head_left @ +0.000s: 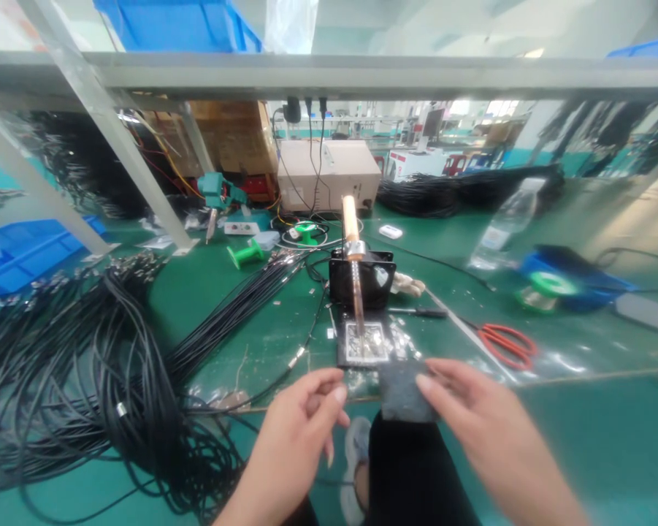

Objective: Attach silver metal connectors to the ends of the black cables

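Observation:
My right hand (482,409) grips a thin dark grey square pad (408,392) by its right edge, thumb on top. My left hand (293,431) is left of the pad, fingers loosely curled and apart, with nothing visible in them. Just beyond both hands, a soldering iron (350,223) with a wooden handle stands nearly upright, tip down. Its tip is over a small dark tray (342,351) holding silvery bits. Behind the iron's shaft sits a black square fan (380,281). A black cable with a metal connector (296,356) lies left of the tray.
Bundled black cables (131,351) cover the left side. Red-handled scissors (507,347), a clear bottle (507,223) and a green solder spool (548,288) lie rightward. A beige box (329,175) stands behind, under a shelf beam (361,73). Blue trays (33,248) sit far left.

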`<act>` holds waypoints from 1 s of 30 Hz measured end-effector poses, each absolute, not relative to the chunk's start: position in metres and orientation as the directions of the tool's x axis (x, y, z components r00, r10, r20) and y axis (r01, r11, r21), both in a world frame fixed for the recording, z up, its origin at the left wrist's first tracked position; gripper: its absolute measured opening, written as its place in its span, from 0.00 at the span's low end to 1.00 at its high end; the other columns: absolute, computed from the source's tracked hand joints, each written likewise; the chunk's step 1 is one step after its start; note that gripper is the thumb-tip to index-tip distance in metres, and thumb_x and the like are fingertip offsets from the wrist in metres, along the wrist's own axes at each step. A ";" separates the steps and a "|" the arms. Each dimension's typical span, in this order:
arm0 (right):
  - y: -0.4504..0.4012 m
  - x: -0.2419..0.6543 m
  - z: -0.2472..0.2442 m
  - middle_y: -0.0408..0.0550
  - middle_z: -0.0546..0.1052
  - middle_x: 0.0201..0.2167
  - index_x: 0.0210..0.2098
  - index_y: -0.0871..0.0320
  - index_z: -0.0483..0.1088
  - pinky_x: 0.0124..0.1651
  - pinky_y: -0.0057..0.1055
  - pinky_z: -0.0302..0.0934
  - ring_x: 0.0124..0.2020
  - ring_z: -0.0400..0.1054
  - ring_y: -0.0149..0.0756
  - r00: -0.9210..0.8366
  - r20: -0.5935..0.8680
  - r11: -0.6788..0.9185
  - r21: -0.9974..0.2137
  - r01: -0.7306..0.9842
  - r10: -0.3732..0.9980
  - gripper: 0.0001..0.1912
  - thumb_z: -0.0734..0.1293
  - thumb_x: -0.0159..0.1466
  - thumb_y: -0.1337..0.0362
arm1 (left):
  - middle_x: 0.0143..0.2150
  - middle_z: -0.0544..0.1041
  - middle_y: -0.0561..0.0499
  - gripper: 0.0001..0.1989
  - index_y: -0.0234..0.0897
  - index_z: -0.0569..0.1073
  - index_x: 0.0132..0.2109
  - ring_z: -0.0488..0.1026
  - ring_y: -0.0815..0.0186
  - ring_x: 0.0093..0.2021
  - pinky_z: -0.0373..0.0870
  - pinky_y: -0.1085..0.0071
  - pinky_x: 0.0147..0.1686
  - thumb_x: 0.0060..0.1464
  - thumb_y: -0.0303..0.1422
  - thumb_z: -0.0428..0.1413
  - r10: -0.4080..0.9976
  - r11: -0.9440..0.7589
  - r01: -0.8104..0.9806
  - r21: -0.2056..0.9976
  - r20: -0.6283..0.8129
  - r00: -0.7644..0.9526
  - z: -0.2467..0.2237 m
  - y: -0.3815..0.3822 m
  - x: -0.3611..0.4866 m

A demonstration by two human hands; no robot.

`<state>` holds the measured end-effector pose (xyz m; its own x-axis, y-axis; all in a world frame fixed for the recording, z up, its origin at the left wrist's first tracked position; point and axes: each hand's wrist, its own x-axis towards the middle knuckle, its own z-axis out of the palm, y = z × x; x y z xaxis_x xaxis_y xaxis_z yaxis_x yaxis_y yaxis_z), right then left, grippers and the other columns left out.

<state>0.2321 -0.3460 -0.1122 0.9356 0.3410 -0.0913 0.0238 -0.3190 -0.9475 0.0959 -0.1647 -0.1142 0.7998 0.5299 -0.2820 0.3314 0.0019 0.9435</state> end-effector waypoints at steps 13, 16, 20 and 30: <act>-0.302 0.217 -0.124 0.51 0.85 0.38 0.44 0.58 0.80 0.26 0.30 0.68 0.31 0.78 0.41 0.899 0.005 -0.265 -0.955 0.134 0.438 0.19 0.70 0.63 0.50 | 0.26 0.75 0.53 0.24 0.36 0.76 0.55 0.64 0.70 0.20 0.60 0.77 0.17 0.57 0.47 0.61 0.620 0.028 0.272 0.962 -0.230 0.750 -0.116 -0.166 0.114; -0.305 0.211 -0.118 0.47 0.84 0.32 0.41 0.55 0.80 0.26 0.29 0.68 0.24 0.75 0.36 0.901 0.088 -0.264 -0.940 0.217 0.425 0.16 0.69 0.63 0.51 | 0.27 0.77 0.51 0.22 0.38 0.79 0.54 0.68 0.67 0.22 0.64 0.74 0.19 0.57 0.46 0.61 0.665 -0.041 0.267 0.963 -0.174 0.726 -0.113 -0.174 0.110; -0.307 0.205 -0.114 0.45 0.82 0.29 0.39 0.54 0.81 0.26 0.29 0.67 0.21 0.71 0.33 0.872 0.225 -0.283 -0.885 0.369 0.435 0.13 0.68 0.64 0.54 | 0.35 0.82 0.46 0.17 0.44 0.83 0.52 0.75 0.61 0.29 0.73 0.69 0.27 0.60 0.44 0.60 0.690 -0.236 0.236 0.943 -0.009 0.723 -0.111 -0.183 0.107; -0.309 0.195 -0.119 0.42 0.80 0.28 0.40 0.51 0.81 0.24 0.27 0.63 0.19 0.66 0.31 0.795 0.396 -0.277 -0.786 0.553 0.460 0.10 0.66 0.68 0.60 | 0.42 0.83 0.47 0.11 0.49 0.85 0.48 0.78 0.58 0.35 0.78 0.64 0.37 0.60 0.39 0.61 0.662 -0.379 0.161 0.911 0.145 0.736 -0.117 -0.191 0.101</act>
<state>0.1953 -0.3089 -0.1195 0.7945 0.4599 0.3965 0.5527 -0.2774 -0.7858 0.1008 -0.1912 -0.1173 0.7358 0.6616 0.1449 0.1613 -0.3790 0.9112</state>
